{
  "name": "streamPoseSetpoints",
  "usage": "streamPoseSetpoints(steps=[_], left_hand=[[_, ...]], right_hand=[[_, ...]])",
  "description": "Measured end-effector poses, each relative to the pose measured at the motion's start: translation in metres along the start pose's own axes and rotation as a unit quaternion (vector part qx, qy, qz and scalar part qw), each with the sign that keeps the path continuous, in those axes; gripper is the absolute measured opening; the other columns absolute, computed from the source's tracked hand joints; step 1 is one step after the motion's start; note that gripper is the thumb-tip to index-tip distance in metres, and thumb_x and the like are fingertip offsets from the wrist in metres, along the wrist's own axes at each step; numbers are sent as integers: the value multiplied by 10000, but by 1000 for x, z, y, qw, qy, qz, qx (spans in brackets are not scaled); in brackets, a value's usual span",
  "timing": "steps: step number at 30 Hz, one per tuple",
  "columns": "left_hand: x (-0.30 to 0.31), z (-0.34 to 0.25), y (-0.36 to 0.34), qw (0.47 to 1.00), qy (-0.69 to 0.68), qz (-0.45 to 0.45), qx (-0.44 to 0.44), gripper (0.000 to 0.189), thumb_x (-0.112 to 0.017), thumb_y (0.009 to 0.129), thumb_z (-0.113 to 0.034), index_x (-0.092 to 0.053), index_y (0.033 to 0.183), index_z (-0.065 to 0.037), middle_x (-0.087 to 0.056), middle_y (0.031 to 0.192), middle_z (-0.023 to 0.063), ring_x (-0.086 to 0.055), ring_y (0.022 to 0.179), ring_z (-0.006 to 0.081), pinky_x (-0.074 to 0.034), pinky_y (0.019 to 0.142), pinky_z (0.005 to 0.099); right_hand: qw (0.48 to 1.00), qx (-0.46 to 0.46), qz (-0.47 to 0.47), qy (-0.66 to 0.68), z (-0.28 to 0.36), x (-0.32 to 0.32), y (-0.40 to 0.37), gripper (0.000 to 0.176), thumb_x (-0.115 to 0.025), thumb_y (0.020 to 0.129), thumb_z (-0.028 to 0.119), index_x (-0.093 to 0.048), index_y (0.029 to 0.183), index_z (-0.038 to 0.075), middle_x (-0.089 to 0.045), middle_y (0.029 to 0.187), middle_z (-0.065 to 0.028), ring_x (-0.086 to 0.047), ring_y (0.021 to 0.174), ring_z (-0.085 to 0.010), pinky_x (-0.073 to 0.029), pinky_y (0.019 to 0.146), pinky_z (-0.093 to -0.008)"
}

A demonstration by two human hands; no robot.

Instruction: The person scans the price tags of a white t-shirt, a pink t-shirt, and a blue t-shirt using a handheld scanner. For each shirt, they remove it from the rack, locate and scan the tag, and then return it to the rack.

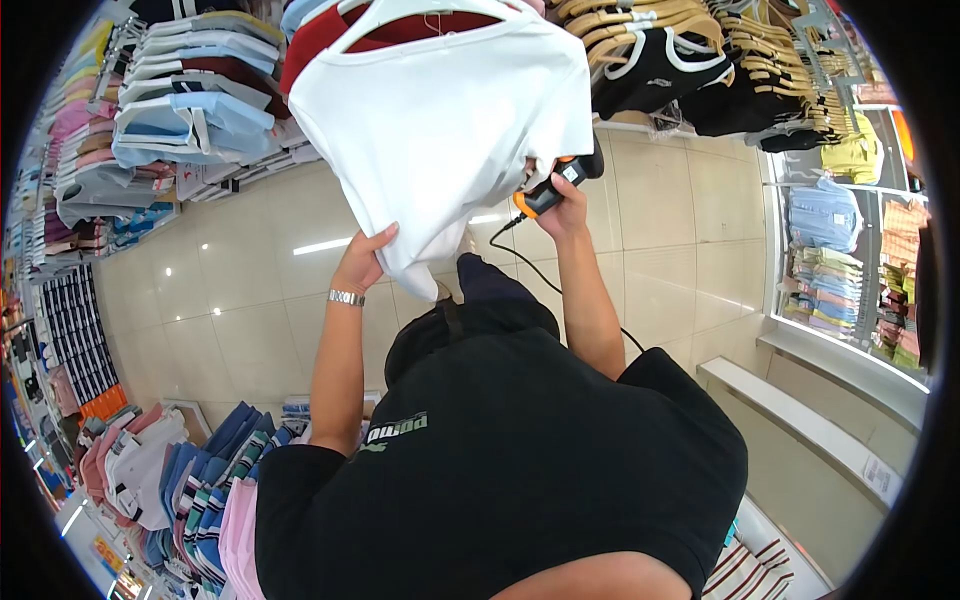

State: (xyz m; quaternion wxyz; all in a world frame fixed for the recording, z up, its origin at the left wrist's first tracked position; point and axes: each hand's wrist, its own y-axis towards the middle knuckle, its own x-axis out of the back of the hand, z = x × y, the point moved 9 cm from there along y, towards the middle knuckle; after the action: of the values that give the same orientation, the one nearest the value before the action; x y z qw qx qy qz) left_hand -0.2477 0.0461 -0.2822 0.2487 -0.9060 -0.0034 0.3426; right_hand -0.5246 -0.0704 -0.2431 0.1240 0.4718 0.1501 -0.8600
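A white shirt (440, 120) hangs in front of me from a white hanger (410, 12), spread across the upper middle of the head view. My left hand (364, 260) is closed on the shirt's lower left edge, thumb on top of the cloth. In my right hand (566, 208) is a black-and-orange corded handheld device (550, 190), its far end beside the shirt's right edge. From the device's lower end a black cord (540, 270) runs down past my right forearm. The fingers under the shirt and behind the device are partly hidden.
Racks of shirts (205, 110) stand at the left, and black tops (665, 75) on wooden hangers at the upper right. Folded clothes fill shelves (825, 260) on the right. A low white ledge (800, 430) lies at lower right. Striped shirts (210, 500) hang at lower left.
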Motion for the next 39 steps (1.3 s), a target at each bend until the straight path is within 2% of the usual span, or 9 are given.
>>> streamPoseSetpoints(steps=[1, 2, 8, 13, 20, 21, 25, 29, 39], left_hand=[[0, -1, -3, 1000, 1, 1, -2, 593, -654, 930, -110, -376, 1420, 75, -530, 1380, 162, -537, 1250, 269, -432, 1076, 397], [1, -1, -6, 1000, 2, -6, -6, 598, -666, 922, -115, -386, 1414, 76, -537, 1369, 156, -537, 1247, 261, -429, 1074, 390], [2, -11, -19, 999, 29, -12, -32, 566, -676, 917, -112, -423, 1386, 80, -550, 1350, 143, -532, 1240, 234, -418, 1069, 370], [-2, -22, -33, 993, 103, -8, -55, 535, -676, 929, -141, -454, 1362, 82, -566, 1330, 134, -544, 1221, 224, -416, 1068, 365], [1, -30, -47, 966, 251, -21, -59, 589, -717, 911, -270, -499, 1335, 77, -599, 1289, 141, -566, 1181, 210, -441, 1006, 338], [1, -33, -49, 952, 297, -17, -68, 588, -717, 910, -293, -517, 1319, 80, -615, 1267, 145, -580, 1155, 207, -451, 985, 334], [-4, -52, -65, 885, 456, -44, -82, 554, -692, 917, -372, -607, 1214, 88, -685, 1129, 151, -636, 1026, 201, -487, 905, 328], [16, -66, -72, 880, 458, -90, -86, 528, -659, 940, -408, -654, 1131, 84, -711, 1030, 137, -653, 939, 186, -503, 854, 325], [54, -66, -63, 903, 378, -156, -130, 504, -608, 978, -432, -672, 1086, 55, -710, 978, 85, -628, 876, 123, -495, 792, 274]], right_hand=[[999, 12, 8, 32, -5, 10, 1, 218, -674, 842, 99, -570, 1034, 104, -603, 1136, -115, -600, 1107, -256, -515, 920, -474], [999, 5, 31, 35, -10, 18, -3, 570, -679, 833, 203, -484, 1361, 114, -569, 1288, -118, -560, 1179, -276, -473, 963, -496], [988, 75, 79, 109, -9, -8, -28, 403, -664, 845, 177, -565, 1232, 120, -575, 1278, -115, -575, 1206, -254, -509, 973, -495], [996, 50, 44, 62, -16, -4, -51, 281, -667, 823, 55, -635, 1098, 11, -622, 992, -69, -630, 943, -184, -534, 898, -379], [983, -35, 19, -181, -23, -26, -79, 417, -669, 784, 35, -615, 1186, -60, -654, 1161, -170, -669, 994, -228, -542, 915, -369], [979, -29, 33, -201, -21, -33, -80, 506, -704, 774, 25, -544, 1253, 1, -622, 1278, -176, -625, 1004, -159, -533, 858, -316], [968, -6, 0, -250, -6, -48, -88, 609, -711, 783, 52, -417, 1316, 49, -612, 1289, -205, -613, 1031, -172, -543, 814, -328], [965, 12, -16, -260, 11, -45, -88, 567, -660, 822, 70, -424, 1336, 42, -568, 1346, -226, -607, 1107, -212, -537, 905, -343], [960, 12, -60, -272, 24, -20, -78, 533, -656, 848, 90, -434, 1329, 34, -583, 1334, -207, -623, 1088, -205, -568, 868, -333]])
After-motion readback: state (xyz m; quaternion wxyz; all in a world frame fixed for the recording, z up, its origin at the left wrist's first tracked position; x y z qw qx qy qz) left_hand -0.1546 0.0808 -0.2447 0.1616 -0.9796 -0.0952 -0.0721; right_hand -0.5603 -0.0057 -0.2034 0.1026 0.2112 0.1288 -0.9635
